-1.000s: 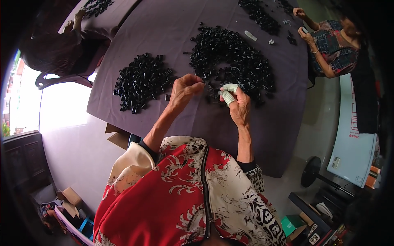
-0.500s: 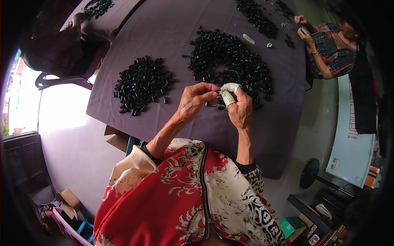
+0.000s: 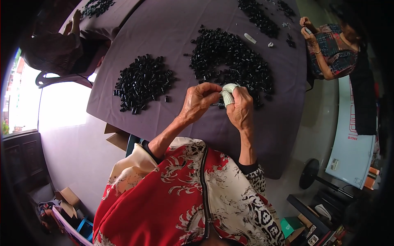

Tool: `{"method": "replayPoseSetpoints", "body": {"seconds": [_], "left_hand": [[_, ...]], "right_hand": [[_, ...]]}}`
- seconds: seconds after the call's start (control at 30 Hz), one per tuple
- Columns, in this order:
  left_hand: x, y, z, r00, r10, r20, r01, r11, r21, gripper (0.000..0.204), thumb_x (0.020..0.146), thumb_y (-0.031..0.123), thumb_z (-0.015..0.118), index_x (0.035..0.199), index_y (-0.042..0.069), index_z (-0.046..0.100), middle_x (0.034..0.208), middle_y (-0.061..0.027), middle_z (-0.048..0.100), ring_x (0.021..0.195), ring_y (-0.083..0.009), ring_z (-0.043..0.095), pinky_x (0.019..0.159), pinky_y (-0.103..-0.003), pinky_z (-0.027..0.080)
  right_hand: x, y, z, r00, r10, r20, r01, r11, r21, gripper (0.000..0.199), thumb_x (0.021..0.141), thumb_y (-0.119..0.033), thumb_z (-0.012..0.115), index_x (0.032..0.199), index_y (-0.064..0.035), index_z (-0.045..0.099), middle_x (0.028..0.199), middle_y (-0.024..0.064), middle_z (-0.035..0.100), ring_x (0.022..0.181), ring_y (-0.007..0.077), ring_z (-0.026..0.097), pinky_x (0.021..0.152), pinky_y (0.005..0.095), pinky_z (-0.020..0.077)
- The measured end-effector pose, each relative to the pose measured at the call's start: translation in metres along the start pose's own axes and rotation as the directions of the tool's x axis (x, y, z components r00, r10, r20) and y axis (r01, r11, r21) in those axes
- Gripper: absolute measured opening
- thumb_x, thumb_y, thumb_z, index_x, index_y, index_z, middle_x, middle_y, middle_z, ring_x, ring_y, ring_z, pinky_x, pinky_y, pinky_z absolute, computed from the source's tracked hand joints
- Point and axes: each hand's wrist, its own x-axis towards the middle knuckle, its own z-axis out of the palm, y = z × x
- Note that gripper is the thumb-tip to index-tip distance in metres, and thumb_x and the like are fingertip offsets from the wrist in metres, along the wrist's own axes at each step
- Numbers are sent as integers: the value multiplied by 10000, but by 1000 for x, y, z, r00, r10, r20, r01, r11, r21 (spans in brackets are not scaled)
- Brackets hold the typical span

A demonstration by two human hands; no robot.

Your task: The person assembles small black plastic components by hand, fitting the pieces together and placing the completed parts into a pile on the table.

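Note:
Over the near side of the cloth-covered table, my left hand [image 3: 198,103] and my right hand [image 3: 241,110] meet fingertip to fingertip. Both are closed in a pinch; whatever lies between the fingertips is too small and hidden to make out. Pale knitted finger covers [image 3: 230,95] wrap the thumb and forefinger of my right hand. Just beyond my hands spreads a large pile of small glossy black pieces [image 3: 217,45], with a hollow near its middle. A smaller pile of similar pieces [image 3: 143,82] lies to the left. One loose black piece [image 3: 166,99] sits apart beside it.
A purple-grey cloth [image 3: 164,37] covers the table. Farther back are another black pile [image 3: 258,18], a whitish elongated object [image 3: 250,38] and a small white lump [image 3: 270,44]. One person [image 3: 334,51] works at the right; another [image 3: 53,53] sits far left. Cardboard [image 3: 117,137] stands below the left edge.
My hands stay together, with slight finger movement and a small shift of my right hand. The far-left person's arm has risen; the person at right has shifted their hands slightly.

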Motion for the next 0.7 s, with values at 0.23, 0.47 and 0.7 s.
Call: {"method": "replayPoseSetpoints", "body": {"seconds": [0.23, 0.47, 0.7], "left_hand": [[7, -10, -1, 989, -124, 76, 144, 910, -390, 76, 827, 59, 573, 883, 10, 586, 763, -36, 602, 656, -93, 548, 649, -233, 454], [6, -13, -1, 989, -122, 84, 147, 885, -443, 125, 817, 84, 591, 915, 7, 591, 791, -28, 602, 686, -84, 549, 655, -217, 456], [6, -15, 0, 996, -35, 87, 70, 895, -440, 128, 827, 88, 583, 927, 8, 587, 792, -30, 603, 698, -86, 560, 668, -224, 467]], "right_hand": [[-3, 1, 0, 957, 286, 40, -277, 867, 415, 208, 738, 5, 563, 945, 11, 587, 838, 139, 631, 745, 247, 620, 653, 303, 482], [-6, 2, 2, 954, 288, 79, -297, 885, 359, 197, 740, 7, 563, 935, 10, 591, 836, 131, 635, 709, 210, 623, 635, 282, 485], [-4, 7, 5, 964, 258, 68, -265, 904, 336, 161, 740, -9, 556, 897, 7, 590, 768, 128, 621, 649, 215, 606, 592, 287, 469]]}}
